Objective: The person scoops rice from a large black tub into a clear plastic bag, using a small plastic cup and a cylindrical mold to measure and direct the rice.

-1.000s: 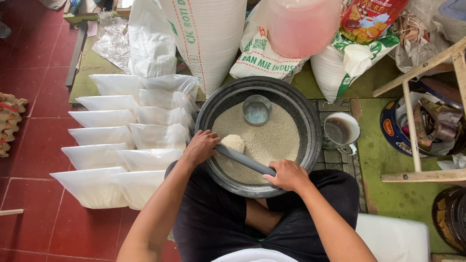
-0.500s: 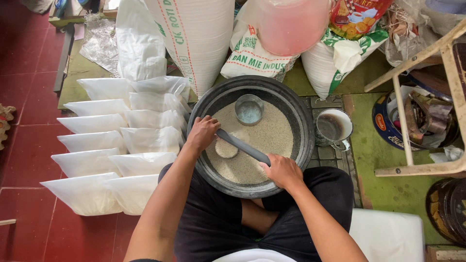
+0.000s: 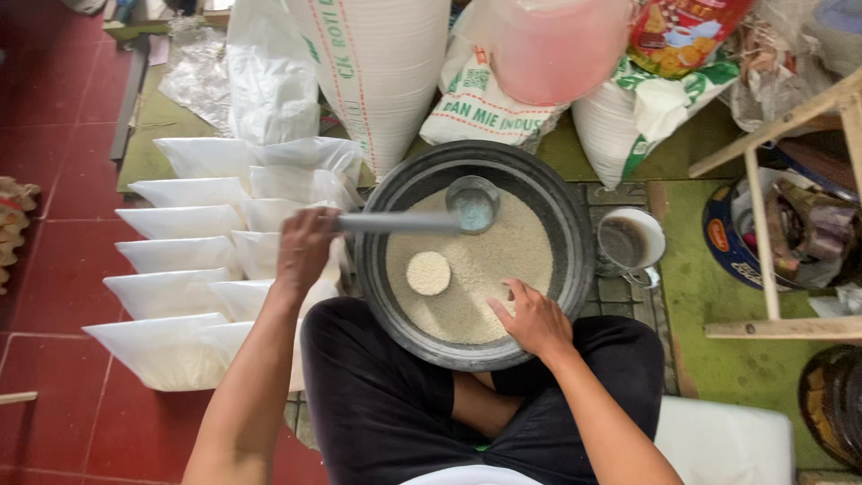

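A wide dark basin (image 3: 575, 269) holding pale grain sits on the floor in front of my crossed legs. My left hand (image 3: 305, 247) grips one end of a grey rod (image 3: 400, 223), held level over the basin's left rim. My right hand (image 3: 534, 319) rests with its fingers apart on the grain near the basin's front edge and holds nothing. A small round cup (image 3: 428, 273), filled level with grain, stands in the grain between my hands. A clear empty cup (image 3: 473, 203) lies at the back of the basin, by the rod's tip.
Several filled clear plastic bags (image 3: 180, 269) lie in rows on the red tile floor to the left. Big white sacks (image 3: 377, 63) and a pink bucket (image 3: 557, 45) stand behind the basin. A white mug (image 3: 630, 241) and a wooden frame (image 3: 763, 233) are to the right.
My right hand let go of the grey rod and dropped onto the grain. My left hand swung the rod off the filled cup towards the back left.
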